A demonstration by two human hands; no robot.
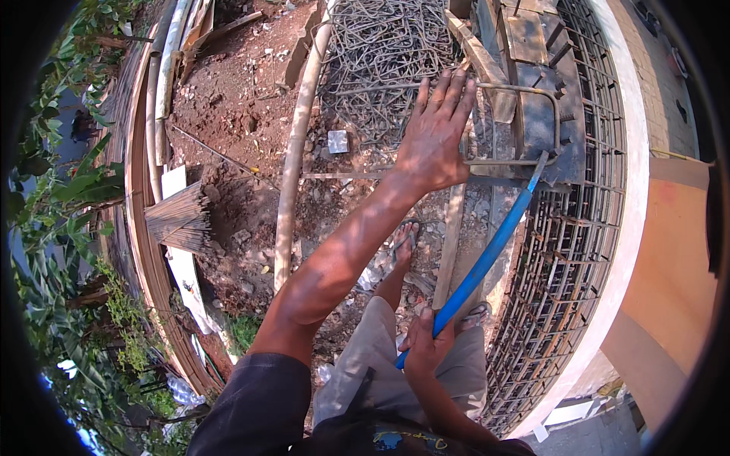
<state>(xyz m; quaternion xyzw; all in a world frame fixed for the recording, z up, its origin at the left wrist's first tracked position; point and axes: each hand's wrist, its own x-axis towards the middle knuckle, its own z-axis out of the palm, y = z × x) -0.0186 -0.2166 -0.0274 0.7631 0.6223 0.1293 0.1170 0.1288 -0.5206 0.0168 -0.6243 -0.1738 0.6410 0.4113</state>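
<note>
Blue-handled bar (487, 258) in one fist, bent rod (559, 118) under a flat hand

Nearest the body: right hand (430, 342) wrapped tight around the bar's blue sleeve, fingers curled in, close to the lower end. A grip that far from the tip probably gives good leverage. Feet apart, seemingly for balance.

Farther out, bar's bare tip meets the rod near one corner, over the dark bench plate (532, 125). Looks like the tip is seated there to bear on the steel.

Left hand (437, 140) open, fingers long and slightly parted, grasping nothing; lies across the rod's straight lengths, likely to steady them. Actual pressure: cannot tell. Rod turns two corners at its right end, on the plate.

Beyond: pile of bent bars (391, 45), heaped on the ground within reach of the bench, perhaps for handiness.
</note>
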